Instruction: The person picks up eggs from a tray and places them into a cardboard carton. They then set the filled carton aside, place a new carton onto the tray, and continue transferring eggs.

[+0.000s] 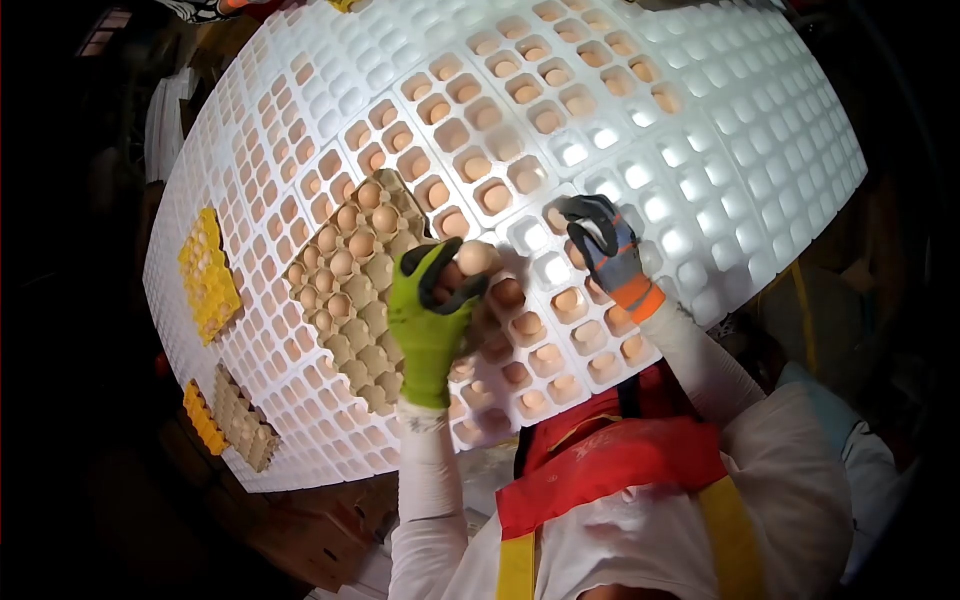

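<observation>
My left hand (432,325), in a green glove with dark fingertips, is curled round some eggs; one light brown egg (478,258) shows between its fingers. It hovers at the right edge of a brown pulp egg tray (362,325), whose far and left cups hold eggs while the near cups are bare. To the right, my right hand (606,250) wears a grey glove with an orange cuff. Its fingers are bent inward over the white foam trays (540,215); what they hold, if anything, is hidden. Eggs (567,300) lie in square pockets beside both hands.
White pocketed trays cover the wide surface, many pockets holding eggs, those on the right (760,130) without any. Yellow egg trays (208,280) and another pulp tray (245,418) lie on the left. A person's sleeve (195,8) shows at the top left.
</observation>
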Demonstrator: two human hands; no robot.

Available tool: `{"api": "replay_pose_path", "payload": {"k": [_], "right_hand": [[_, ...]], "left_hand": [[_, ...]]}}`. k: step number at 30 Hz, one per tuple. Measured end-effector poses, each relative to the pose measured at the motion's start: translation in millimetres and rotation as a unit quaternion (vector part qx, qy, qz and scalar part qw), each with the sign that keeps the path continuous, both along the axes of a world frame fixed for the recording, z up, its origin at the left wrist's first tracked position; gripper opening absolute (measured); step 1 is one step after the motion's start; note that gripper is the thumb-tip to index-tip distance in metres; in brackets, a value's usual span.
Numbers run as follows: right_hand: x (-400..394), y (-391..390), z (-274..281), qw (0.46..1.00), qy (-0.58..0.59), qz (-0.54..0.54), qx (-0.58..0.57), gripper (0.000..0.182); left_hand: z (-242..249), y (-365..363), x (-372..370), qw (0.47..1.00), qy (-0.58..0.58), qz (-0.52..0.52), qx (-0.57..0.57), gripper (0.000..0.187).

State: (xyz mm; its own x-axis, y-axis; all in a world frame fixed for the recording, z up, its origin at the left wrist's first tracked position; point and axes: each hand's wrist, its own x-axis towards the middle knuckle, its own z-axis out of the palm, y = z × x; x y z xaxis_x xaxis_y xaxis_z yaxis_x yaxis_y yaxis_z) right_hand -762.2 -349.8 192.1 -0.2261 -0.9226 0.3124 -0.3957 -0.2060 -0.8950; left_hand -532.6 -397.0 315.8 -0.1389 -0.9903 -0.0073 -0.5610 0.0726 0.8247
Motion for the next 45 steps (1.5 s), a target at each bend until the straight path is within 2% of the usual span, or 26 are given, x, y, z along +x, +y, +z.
{"api": "replay_pose_path", "payload": {"k": [1,2,4,7,8,10,12,15,16,18,20,22,23,26,27,28,30,32,34,35,36,37,39,42,43,45], "right_hand": [[-2,-1,10,0.989,-0.131,-0.003,0.069,0.021],[-6,-2,8,0.996,-0.083,-0.015,0.039,0.020],[-11,-2,3,0.995,-0.097,0.017,0.029,0.021],[-16,3,12,0.993,-0.109,0.010,0.034,0.021],[-9,6,12,0.960,-0.271,-0.018,0.063,0.022],[-19,10,22,0.962,-0.251,-0.022,0.109,0.022],[-22,7,16,0.896,-0.438,-0.067,0.020,0.022],[-49,30,30,0.926,-0.337,-0.166,0.022,0.026],[-57,39,32,0.937,-0.282,-0.201,0.044,0.026],[-66,48,21,0.899,-0.338,-0.266,0.082,0.029],[-64,53,21,0.911,-0.298,-0.278,0.065,0.030],[-62,59,26,0.964,-0.121,-0.227,0.068,0.032],[-61,60,28,0.965,-0.106,-0.221,0.090,0.033],[-45,57,39,0.971,-0.138,-0.174,0.090,0.029],[-34,51,44,0.952,-0.229,-0.174,0.107,0.028],[-21,47,46,0.973,-0.176,-0.126,0.084,0.027],[3,39,39,0.951,-0.283,-0.010,0.121,0.026],[45,21,52,0.930,-0.297,0.068,0.207,0.026],[101,-12,57,0.953,-0.167,0.176,0.180,0.026],[134,-28,51,0.981,-0.010,0.186,0.048,0.032],[166,-45,74,0.969,0.022,0.230,0.087,0.037],[204,-61,54,0.969,0.167,0.166,-0.074,0.041],[261,-94,81,0.923,0.294,0.242,0.059,0.037],[318,-112,61,0.845,0.475,0.233,0.072,0.035],[317,-111,59,0.850,0.473,0.219,0.081,0.040],[300,-112,49,0.916,0.311,0.243,0.068,0.041]], "left_hand": [[-19,3,-20,0.998,-0.047,-0.025,-0.021,0.041],[-44,2,-34,0.993,-0.092,-0.050,-0.048,0.039],[-74,5,-49,0.965,-0.218,-0.070,-0.126,0.038],[-71,28,-60,0.993,-0.076,-0.042,-0.075,0.035],[-70,40,-62,0.997,-0.032,-0.037,-0.062,0.035],[-87,48,-66,0.981,-0.120,-0.123,-0.089,0.036],[-85,50,-70,0.971,-0.146,-0.127,-0.142,0.037],[-75,43,-84,0.998,0.039,-0.047,0.024,0.039],[-73,33,-102,0.995,0.080,-0.056,-0.034,0.046],[-74,11,-143,0.985,0.098,-0.116,-0.080,0.052],[-84,-12,-190,0.960,-0.054,-0.171,-0.213,0.054],[-121,-21,-205,0.951,-0.153,-0.221,-0.151,0.051],[-119,-16,-200,0.957,-0.109,-0.190,-0.192,0.052],[-84,7,-146,0.962,0.010,-0.150,-0.227,0.053],[-71,14,-113,0.967,0.034,-0.152,-0.204,0.055],[-60,19,-77,0.969,0.058,-0.120,-0.208,0.053],[-29,24,17,0.975,-0.072,-0.023,-0.210,0.058],[-40,20,119,0.961,-0.113,0.172,-0.184,0.056],[-48,7,190,0.927,-0.256,0.254,-0.101,0.058],[-58,3,215,0.923,-0.315,0.179,-0.128,0.058],[-60,-5,225,0.924,-0.344,0.117,-0.123,0.059],[-61,-12,234,0.921,-0.367,0.054,-0.119,0.060],[-55,-14,238,0.922,-0.368,0.056,-0.107,0.055],[-59,-16,259,0.937,-0.326,0.028,-0.123,0.048],[-62,-14,266,0.942,-0.306,0.014,-0.135,0.046],[-45,-5,261,0.969,-0.200,0.072,-0.130,0.040]]}}
